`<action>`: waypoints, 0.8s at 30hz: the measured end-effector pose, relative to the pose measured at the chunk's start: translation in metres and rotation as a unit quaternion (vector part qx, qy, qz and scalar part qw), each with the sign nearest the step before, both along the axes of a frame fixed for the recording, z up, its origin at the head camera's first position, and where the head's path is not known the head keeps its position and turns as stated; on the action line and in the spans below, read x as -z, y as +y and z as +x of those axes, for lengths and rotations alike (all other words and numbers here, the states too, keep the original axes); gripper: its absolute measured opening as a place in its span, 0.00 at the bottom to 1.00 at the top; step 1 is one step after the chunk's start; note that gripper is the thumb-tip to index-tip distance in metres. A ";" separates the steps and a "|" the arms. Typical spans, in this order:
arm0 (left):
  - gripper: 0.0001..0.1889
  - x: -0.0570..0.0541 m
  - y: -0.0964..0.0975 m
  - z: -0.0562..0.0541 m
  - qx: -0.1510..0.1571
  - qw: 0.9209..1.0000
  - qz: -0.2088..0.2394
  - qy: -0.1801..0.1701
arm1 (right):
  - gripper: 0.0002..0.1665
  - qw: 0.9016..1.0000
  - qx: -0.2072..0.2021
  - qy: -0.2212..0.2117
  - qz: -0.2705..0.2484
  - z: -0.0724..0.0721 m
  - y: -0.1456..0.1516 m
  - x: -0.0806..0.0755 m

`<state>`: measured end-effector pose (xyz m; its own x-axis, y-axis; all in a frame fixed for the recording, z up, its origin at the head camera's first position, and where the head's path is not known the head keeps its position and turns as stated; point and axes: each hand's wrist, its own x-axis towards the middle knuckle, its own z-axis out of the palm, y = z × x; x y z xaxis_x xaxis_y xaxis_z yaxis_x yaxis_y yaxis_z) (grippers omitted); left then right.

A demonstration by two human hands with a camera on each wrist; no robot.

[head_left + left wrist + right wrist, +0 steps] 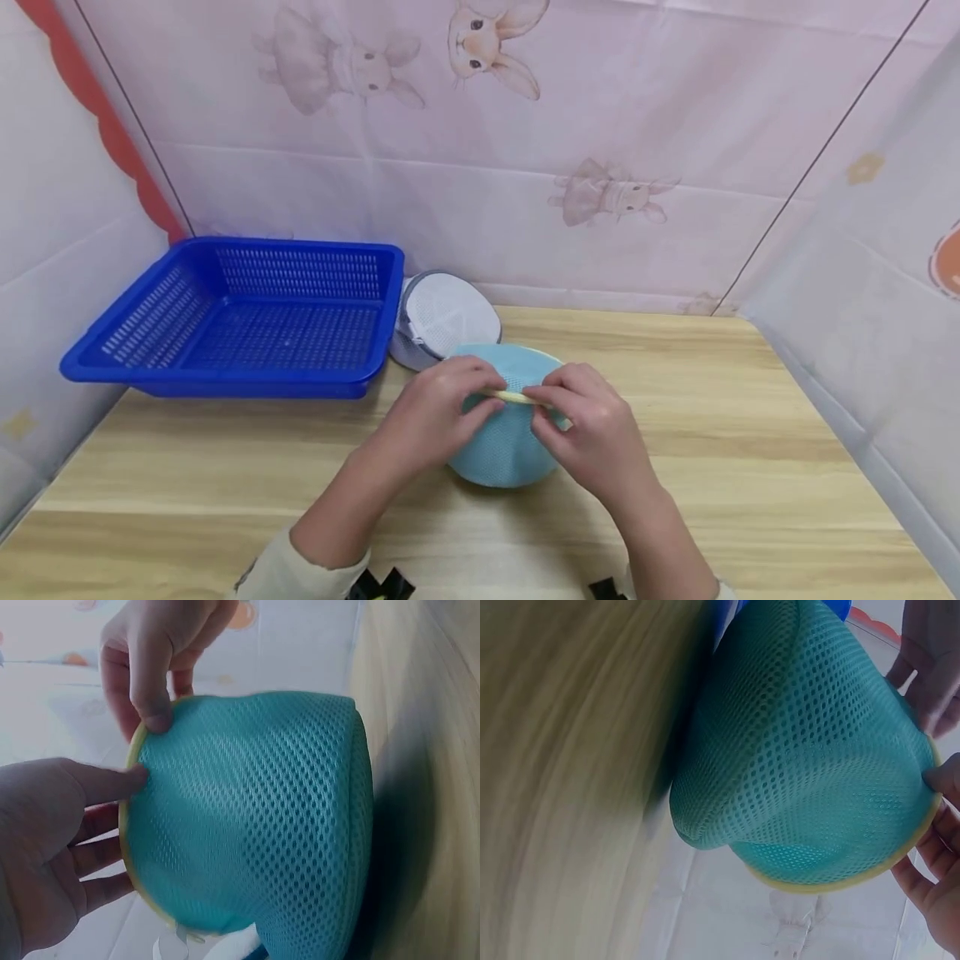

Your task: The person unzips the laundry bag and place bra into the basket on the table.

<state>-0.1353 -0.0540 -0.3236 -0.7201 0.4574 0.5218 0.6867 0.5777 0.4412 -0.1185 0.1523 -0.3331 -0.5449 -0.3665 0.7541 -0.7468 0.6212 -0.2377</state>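
Observation:
A round, light-blue mesh laundry bag (498, 454) with yellow edging stands on the table in front of me. My left hand (438, 412) pinches its yellow rim between thumb and fingers. Just to the right, my right hand (592, 425) pinches the same rim, with a short stretch of edging showing between both hands. Seen from the left wrist, the mesh side (247, 787) bulges and its lower part dents inward. The right wrist view shows a fold across the mesh (817, 772) and the yellow rim curving round the opening. Most of the bag's inside is hidden.
A blue plastic basket (300, 333) with slotted walls stands at the back left. Between it and the bag lies a white and grey mesh bag (453, 312), partly behind the blue one. Printed fabric walls (675, 100) enclose the wooden table (712, 500) at back and sides.

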 end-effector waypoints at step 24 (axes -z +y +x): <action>0.05 -0.004 -0.001 0.003 -0.015 0.999 0.022 0.033 | 0.09 1.000 0.009 -0.018 0.001 -0.003 0.006 0.005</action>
